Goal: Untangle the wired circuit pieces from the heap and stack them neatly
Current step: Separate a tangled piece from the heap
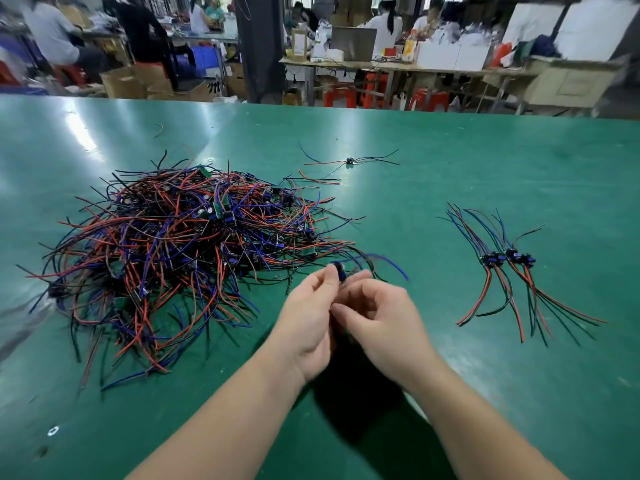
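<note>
I see the piece (341, 271) pinched in my left hand (306, 320) and right hand (384, 317), fingers (325, 282) of both curled on it, just beside the heap (180, 244), the stack (509, 261) well apart on the green surface (450, 150).

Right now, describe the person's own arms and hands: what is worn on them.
Nothing worn shows. The left hand and right hand are bare: no gloves, no rings in view. The left forearm and right forearm are bare to the picture's lower edge, with no sleeve, watch or bracelet visible.
</note>
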